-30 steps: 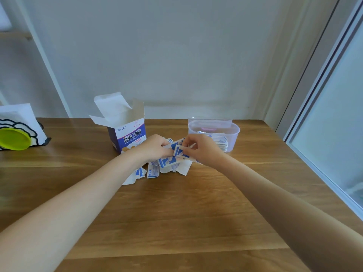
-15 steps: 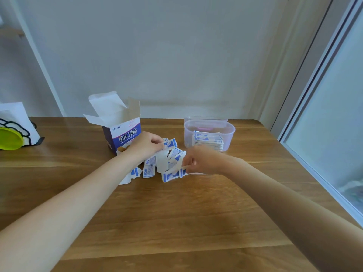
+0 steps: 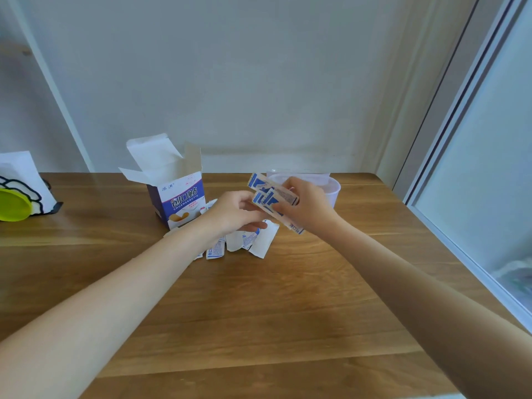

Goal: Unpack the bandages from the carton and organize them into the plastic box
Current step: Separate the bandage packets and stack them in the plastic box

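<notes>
An open purple-and-white carton [image 3: 178,200] stands on the wooden table [image 3: 259,312], flaps up. Several blue-and-white wrapped bandages [image 3: 247,243] lie loose on the table in front of it. My right hand [image 3: 308,210] grips a bunch of bandages [image 3: 273,195], lifted above the pile. My left hand [image 3: 233,213] meets that bunch at its left end, fingers curled on it. The translucent plastic box [image 3: 334,188] sits just behind my right hand and is mostly hidden by it.
A white holder with a yellow-green disc [image 3: 14,204] stands at the table's far left. A wall runs behind the table. A glass door frame [image 3: 460,156] lines the right side, close to the table's right edge.
My right hand has lifted from the pile with a bunch of bandages and moved up towards the plastic box. My left hand has come across to the bunch.
</notes>
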The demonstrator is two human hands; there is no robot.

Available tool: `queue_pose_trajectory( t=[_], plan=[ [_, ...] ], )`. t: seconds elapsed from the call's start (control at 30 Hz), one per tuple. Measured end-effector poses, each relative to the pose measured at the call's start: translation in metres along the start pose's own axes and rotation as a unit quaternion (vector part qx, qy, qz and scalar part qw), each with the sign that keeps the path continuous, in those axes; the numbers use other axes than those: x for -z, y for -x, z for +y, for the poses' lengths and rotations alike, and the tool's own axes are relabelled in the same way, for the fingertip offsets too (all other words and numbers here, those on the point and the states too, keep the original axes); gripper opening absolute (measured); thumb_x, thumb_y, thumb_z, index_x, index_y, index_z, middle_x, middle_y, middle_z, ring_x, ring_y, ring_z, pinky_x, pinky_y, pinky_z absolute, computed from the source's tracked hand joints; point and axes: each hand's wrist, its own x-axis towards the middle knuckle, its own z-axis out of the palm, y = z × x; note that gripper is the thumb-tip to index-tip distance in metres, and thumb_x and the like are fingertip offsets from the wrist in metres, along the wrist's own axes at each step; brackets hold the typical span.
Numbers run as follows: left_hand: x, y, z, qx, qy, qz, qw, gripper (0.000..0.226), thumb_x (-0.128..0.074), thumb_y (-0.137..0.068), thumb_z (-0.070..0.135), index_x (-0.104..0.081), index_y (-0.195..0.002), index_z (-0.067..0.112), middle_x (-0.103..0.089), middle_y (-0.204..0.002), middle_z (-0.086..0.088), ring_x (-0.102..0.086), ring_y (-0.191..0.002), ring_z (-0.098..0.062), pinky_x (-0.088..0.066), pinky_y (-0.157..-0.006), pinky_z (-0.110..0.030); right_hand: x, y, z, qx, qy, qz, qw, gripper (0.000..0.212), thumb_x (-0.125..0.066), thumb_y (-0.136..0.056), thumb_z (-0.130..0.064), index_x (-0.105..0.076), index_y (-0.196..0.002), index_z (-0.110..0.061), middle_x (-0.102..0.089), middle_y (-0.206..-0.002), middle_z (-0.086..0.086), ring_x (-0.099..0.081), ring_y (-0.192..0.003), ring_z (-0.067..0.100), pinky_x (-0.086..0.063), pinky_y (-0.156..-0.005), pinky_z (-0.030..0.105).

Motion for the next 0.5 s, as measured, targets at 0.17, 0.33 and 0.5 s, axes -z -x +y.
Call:
queue_pose_trajectory(
  t=[0.17, 0.33, 0.5],
  plan=[
    [-0.003, -0.004, -0.012, 0.030, -0.171, 0.002, 0.985, 0.040, -0.068, -0.082, 0.023, -0.049, -0.118, 0.019, -0.054, -0.105, 0.004, -0.056, -0.073, -0.012, -0.049, -0.067, -0.026, 0.002, 0.010, 0.023, 0.127, 0.200, -0.067, 0.969, 0.021, -0.050, -0.093, -0.017, -0.056, -0.110, -0.007, -0.065, -0.103, 0.010, -0.059, -0.095, 0.029, -0.047, -0.079, 0.037],
    [-0.018, 0.002, -0.023, -0.015, -0.368, -0.041, 0.929, 0.048, -0.068, -0.081, 0.033, -0.052, -0.123, 0.016, -0.059, -0.108, 0.001, -0.052, -0.088, -0.010, -0.041, -0.072, -0.020, -0.004, 0.018, 0.043, 0.114, 0.220, -0.121, 0.961, 0.025, -0.061, -0.086, -0.027, -0.060, -0.110, -0.020, -0.061, -0.110, 0.000, -0.052, -0.105, 0.018, -0.039, -0.095, 0.037],
    [-0.024, -0.001, -0.020, -0.051, -0.343, 0.000, 0.938, 0.030, -0.070, -0.080, 0.030, -0.062, -0.106, 0.017, -0.059, -0.105, 0.001, -0.052, -0.081, -0.007, -0.041, -0.064, -0.017, 0.014, 0.021, 0.053, 0.062, 0.195, -0.159, 0.966, 0.022, -0.065, -0.083, -0.029, -0.062, -0.101, -0.018, -0.057, -0.088, -0.006, -0.051, -0.080, 0.013, -0.047, -0.071, 0.032]
  ],
)
